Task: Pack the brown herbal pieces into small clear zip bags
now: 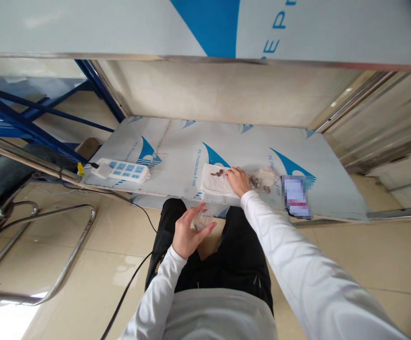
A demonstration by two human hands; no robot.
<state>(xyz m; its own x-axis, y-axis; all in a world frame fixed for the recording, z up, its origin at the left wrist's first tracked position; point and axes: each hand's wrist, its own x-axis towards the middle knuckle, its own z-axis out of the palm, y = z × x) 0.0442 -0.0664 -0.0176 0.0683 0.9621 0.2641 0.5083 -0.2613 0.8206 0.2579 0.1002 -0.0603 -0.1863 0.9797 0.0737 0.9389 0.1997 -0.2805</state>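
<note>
My left hand [187, 231] is raised over my lap in front of the shelf edge. Its thumb and fingers curve around a see-through plastic item [201, 220], probably a small bag, whose exact kind I cannot make out. On the shelf, my right hand [238, 181] reaches down to the right part of a white sheet [215, 184] that looks like paper or cloth. Its fingers are drawn together, and their tips are partly hidden. Small dark brown pieces [217, 173] lie on the sheet beside those fingertips. Right of this hand rests a clear bag [262, 182] with more brown pieces.
A phone with a blurred screen [297, 196] lies right of the bag. A white power strip [122, 171] sits at the left, its black cord [134, 203] hanging off the film-covered shelf [177, 174]. An upper shelf [120, 28] juts out overhead. A metal-framed chair [81, 245] stands left.
</note>
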